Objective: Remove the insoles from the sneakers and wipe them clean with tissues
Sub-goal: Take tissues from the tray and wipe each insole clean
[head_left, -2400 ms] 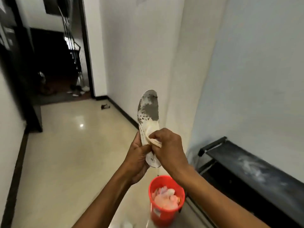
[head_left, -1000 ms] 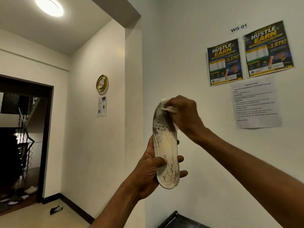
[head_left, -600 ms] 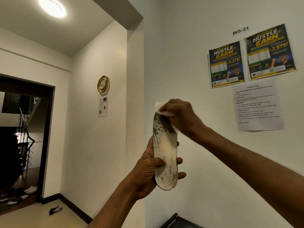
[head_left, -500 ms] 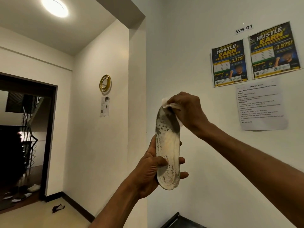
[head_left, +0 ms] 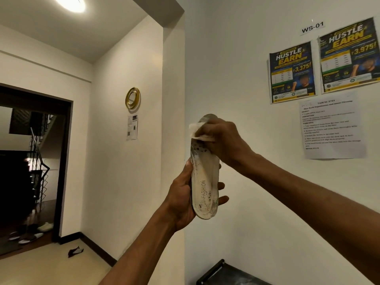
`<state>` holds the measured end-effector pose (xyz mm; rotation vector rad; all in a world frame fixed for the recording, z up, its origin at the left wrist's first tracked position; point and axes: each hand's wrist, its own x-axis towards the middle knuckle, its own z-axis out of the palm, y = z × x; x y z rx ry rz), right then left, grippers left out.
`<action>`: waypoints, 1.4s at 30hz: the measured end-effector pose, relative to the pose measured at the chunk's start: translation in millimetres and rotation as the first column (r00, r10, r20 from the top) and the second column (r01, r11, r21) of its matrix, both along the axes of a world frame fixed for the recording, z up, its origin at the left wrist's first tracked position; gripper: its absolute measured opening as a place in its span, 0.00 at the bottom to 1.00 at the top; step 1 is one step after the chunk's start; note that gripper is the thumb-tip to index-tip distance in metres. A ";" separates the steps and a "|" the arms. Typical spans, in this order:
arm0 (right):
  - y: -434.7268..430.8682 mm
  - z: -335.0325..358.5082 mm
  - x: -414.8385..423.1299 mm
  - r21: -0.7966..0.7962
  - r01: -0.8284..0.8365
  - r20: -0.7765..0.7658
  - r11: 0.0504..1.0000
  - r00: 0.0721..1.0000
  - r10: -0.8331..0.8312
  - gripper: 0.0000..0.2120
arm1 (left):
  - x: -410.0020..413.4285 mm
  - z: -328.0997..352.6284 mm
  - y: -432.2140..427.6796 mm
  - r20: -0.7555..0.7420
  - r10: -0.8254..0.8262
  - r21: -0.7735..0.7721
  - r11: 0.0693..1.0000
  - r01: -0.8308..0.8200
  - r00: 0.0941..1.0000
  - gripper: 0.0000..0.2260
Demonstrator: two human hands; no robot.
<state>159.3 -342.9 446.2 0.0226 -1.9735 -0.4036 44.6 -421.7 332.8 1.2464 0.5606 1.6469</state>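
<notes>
White foam, grubby with dark specks: the insole (head_left: 204,182) stands upright at the centre of the frame. The left hand (head_left: 183,199) grips it from behind, fingers curled round its lower half. The right hand (head_left: 225,144) pinches a crumpled tissue (head_left: 195,130) against the insole's upper end, hiding most of the tip. Behind them is plain wall. Two dark posters (head_left: 292,72) and a printed sheet (head_left: 331,128) hang at upper right, a gold ring (head_left: 133,98) left of centre. A dark doorway (head_left: 30,161) opens at left, with a small dark scrap (head_left: 75,251) on the floor nearby.
</notes>
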 end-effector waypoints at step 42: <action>-25.3 -60.2 -22.7 -0.386 -0.126 -0.094 0.914 0.991 0.096 0.08 | -30.2 19.0 12.4 0.169 0.012 0.144 0.989 -0.037 0.986 0.21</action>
